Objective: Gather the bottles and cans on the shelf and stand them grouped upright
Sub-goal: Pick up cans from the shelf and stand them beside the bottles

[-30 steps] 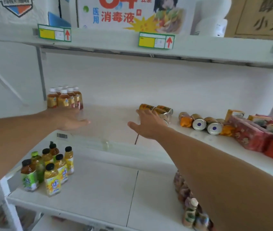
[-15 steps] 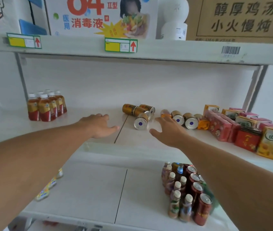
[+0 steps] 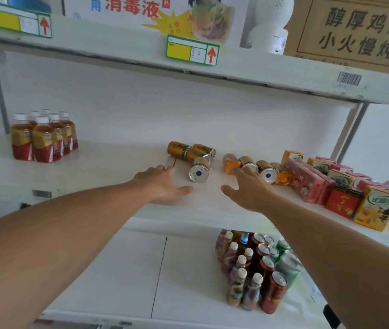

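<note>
Two bare forearms reach over the front edge of the white middle shelf (image 3: 108, 169). The left hand (image 3: 162, 184) lies palm down with fingers straight and relaxed, its grip wide and holding nothing, just left of a gold can (image 3: 199, 168) that lies on its side with its silver end facing the camera. The right hand (image 3: 248, 188) is likewise spread wide and empty, its fingertips near a row of toppled cans (image 3: 260, 169) and an orange carton (image 3: 232, 165) lying beside them. Behind the near can, two more gold cans (image 3: 188, 150) lie on their sides, touching one another. To the right, red and yellow drink cartons (image 3: 345, 191) crowd the shelf's end. Far left on the same shelf, six tea bottles (image 3: 44, 136) with white caps stand upright in a tight group. On the lower shelf (image 3: 122, 276), a cluster of bottles and red cans (image 3: 255, 271) stands upright. Above, the top shelf carries a yellow price tag (image 3: 192, 50) and a brown cardboard box (image 3: 359, 32).
</note>
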A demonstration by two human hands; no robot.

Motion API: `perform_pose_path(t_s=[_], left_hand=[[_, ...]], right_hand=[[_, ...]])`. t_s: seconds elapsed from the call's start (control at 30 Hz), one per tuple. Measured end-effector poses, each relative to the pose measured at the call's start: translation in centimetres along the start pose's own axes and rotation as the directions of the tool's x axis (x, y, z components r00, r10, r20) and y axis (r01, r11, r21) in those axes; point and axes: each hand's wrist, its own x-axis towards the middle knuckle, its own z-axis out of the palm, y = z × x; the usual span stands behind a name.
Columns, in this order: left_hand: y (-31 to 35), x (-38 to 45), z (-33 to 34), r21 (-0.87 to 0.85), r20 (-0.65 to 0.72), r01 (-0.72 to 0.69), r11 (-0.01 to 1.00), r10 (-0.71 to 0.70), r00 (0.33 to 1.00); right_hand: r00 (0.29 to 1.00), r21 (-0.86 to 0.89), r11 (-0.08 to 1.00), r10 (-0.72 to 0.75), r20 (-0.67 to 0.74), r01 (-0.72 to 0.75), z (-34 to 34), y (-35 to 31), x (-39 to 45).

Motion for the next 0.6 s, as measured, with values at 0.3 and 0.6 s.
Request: perform_pose_path(t_s=[0.3, 0.6], left_hand=[[4.6, 3.2, -1.3, -0.058, -0.071, -0.019, 0.998, 0.015, 0.997], [11.8, 7.7, -0.7, -0.077, -0.123, 0.089, 0.993, -0.098, 0.987]], right_hand=[[0.998, 0.080, 0.996, -0.038, -0.041, 0.041, 0.4, 1.6, 4.1], [0.988, 0.190, 0.970, -0.142, -0.058, 0.150, 0.4, 4.2, 11.5]])
